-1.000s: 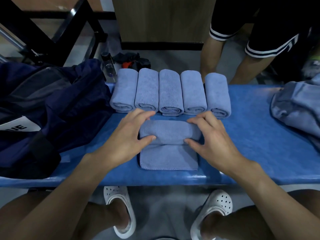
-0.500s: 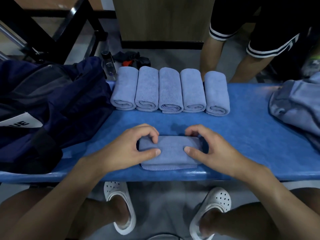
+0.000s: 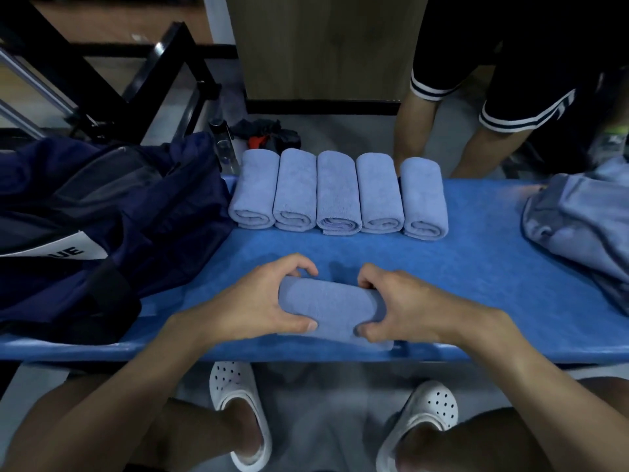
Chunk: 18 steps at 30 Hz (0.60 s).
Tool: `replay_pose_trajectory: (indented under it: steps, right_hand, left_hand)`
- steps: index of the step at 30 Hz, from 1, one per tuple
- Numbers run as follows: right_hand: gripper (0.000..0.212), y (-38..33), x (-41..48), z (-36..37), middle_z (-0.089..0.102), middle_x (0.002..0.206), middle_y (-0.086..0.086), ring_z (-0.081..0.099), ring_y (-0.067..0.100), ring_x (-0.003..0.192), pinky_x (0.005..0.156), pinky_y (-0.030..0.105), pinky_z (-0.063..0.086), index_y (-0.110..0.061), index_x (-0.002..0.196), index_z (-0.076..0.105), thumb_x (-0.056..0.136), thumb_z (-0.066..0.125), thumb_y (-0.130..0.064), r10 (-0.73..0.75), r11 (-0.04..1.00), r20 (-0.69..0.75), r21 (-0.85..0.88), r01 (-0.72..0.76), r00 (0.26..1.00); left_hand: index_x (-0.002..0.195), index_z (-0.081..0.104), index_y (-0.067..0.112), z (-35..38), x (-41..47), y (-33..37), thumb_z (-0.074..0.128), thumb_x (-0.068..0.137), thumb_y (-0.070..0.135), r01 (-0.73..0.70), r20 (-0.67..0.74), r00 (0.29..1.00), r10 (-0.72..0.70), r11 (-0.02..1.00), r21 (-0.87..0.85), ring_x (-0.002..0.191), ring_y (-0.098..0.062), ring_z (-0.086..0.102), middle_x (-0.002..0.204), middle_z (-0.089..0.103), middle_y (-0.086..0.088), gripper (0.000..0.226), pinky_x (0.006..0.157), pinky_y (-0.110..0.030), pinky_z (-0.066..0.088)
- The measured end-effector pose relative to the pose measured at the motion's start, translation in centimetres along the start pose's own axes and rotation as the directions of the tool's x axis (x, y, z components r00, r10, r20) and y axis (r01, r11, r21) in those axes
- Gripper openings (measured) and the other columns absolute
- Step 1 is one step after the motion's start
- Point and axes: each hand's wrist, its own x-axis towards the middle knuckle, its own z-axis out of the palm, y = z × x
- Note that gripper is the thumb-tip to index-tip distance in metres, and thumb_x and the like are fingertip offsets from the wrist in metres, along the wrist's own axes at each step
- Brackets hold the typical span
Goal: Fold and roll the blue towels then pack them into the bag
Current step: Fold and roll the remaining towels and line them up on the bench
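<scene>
L hand (image 3: 258,301) is curled round the left end of a rolled towel (image 3: 328,306), thumb on the near side, fingers bent over the far side. R hand (image 3: 405,304) grips the right end the same way, thumb near, fingers hooked over the top & back. The roll lies crosswise btw the two hands, close to the front edge of the blue bench (image 3: 476,284), w/ a bit of loose towel edge showing under it at the near right

Further back on the bench is a row of five rolls (image 3: 337,194), side by side & touching, spiral ends facing the camera. The row is apart from the roll being held, w/ bare bench btw them

On the left a dark navy bag (image 3: 102,216) lies slumped on the bench, its side just beside the leftmost roll of the row. It has a white label (image 3: 68,252) w/ letters "UE" showing. At the right end sits a heap of loose towels (image 3: 585,226), not rolled, partly cut off by the frame edge

Beyond the bench: a clear bottle (image 3: 226,149) by the bag's far corner, a black & red cloth bundle (image 3: 269,136) next to it, a 2nd person's legs (image 3: 415,131) in black shorts w/ white stripes, a wood panel (image 3: 323,46), a black metal frame (image 3: 102,80) upper left. Under the bench are the wearer's knees & white clogs (image 3: 238,403) on grey floor
</scene>
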Motion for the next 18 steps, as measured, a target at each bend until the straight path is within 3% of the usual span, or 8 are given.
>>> replay_pose_trajectory:
  steps: [2,4,7,9,12,16,18]
  right_hand:
    - [0.044,-0.6,0.0,-0.2,0.055,0.087,-0.011,0.052,0.003,0.075,0.063,0.020,0.046,-0.030,0.091,0.042,0.069,0.078,-0.039,0.010,0.993,-0.073,0.115,-0.001,0.997]
    - [0.040,-1.2,0.1,-0.5,0.054,0.083,-0.011,0.049,-0.001,0.067,0.059,0.015,0.043,-0.025,0.089,0.045,0.072,0.080,-0.031,0.035,0.947,-0.151,0.320,0.015,0.988]
    - [0.038,-2.7,0.8,-0.9,0.058,0.085,-0.001,0.051,0.001,0.070,0.065,0.023,0.047,-0.011,0.094,0.049,0.075,0.080,-0.020,0.078,0.809,-0.235,0.583,0.076,0.969]
    - [0.037,-4.1,1.8,-0.9,0.058,0.087,0.003,0.053,0.007,0.075,0.070,0.031,0.049,-0.008,0.097,0.050,0.076,0.079,-0.019,0.123,0.749,-0.275,0.656,0.093,0.953]
    - [0.035,-6.2,3.6,-1.3,0.058,0.086,-0.002,0.054,0.007,0.074,0.068,0.025,0.047,-0.008,0.100,0.051,0.079,0.076,-0.022,0.201,0.632,-0.314,0.765,0.122,0.928]
    - [0.047,-7.6,6.4,-2.0,0.068,0.103,0.007,0.067,0.020,0.095,0.091,0.045,0.055,-0.012,0.106,0.054,0.073,0.076,-0.038,0.282,0.491,-0.278,0.864,0.111,0.918]
    - [0.045,-7.9,7.6,-2.5,0.068,0.105,0.007,0.068,0.021,0.097,0.088,0.044,0.056,-0.013,0.105,0.055,0.078,0.074,-0.044,0.265,0.498,-0.270,0.860,0.108,0.926]
  left_hand:
    - [0.116,0.053,0.047,-0.7,-0.1,0.0,0.091,0.066,0.029,0.008,-0.058,0.998,-0.015,0.994,-0.113,0.096,-0.006,0.063,0.106,0.060,0.018,0.065,0.083,-0.020,0.052]
    - [0.122,0.054,0.038,-1.5,0.0,0.0,0.090,0.062,0.032,0.033,-0.138,0.987,-0.087,0.935,-0.353,0.102,-0.013,0.068,0.111,0.068,0.005,0.071,0.088,-0.029,0.055]
    - [0.126,0.057,0.013,-2.9,0.5,0.5,0.087,0.068,0.024,-0.036,-0.234,0.952,-0.195,0.692,-0.721,0.110,-0.026,0.069,0.115,0.073,-0.010,0.066,0.097,-0.042,0.054]
    - [0.123,0.060,0.002,-3.5,0.8,1.6,0.078,0.080,0.018,-0.091,-0.235,0.953,-0.193,0.555,-0.827,0.113,-0.028,0.067,0.118,0.071,-0.013,0.049,0.099,-0.041,0.054]
    - [0.122,0.059,-0.001,-4.2,1.4,3.0,0.065,0.084,0.021,-0.100,-0.198,0.963,-0.181,0.442,-0.891,0.112,-0.029,0.067,0.120,0.070,-0.016,0.043,0.098,-0.041,0.054]
    - [0.122,0.055,0.002,-5.9,3.1,3.4,0.064,0.093,0.020,-0.098,-0.252,0.936,-0.246,0.506,-0.857,0.106,-0.033,0.070,0.115,0.072,-0.017,0.035,0.092,-0.045,0.057]
    - [0.122,0.054,0.002,-7.2,4.4,3.3,0.066,0.095,0.023,-0.084,-0.326,0.889,-0.322,0.585,-0.806,0.098,-0.034,0.072,0.113,0.072,-0.018,0.037,0.086,-0.051,0.059]
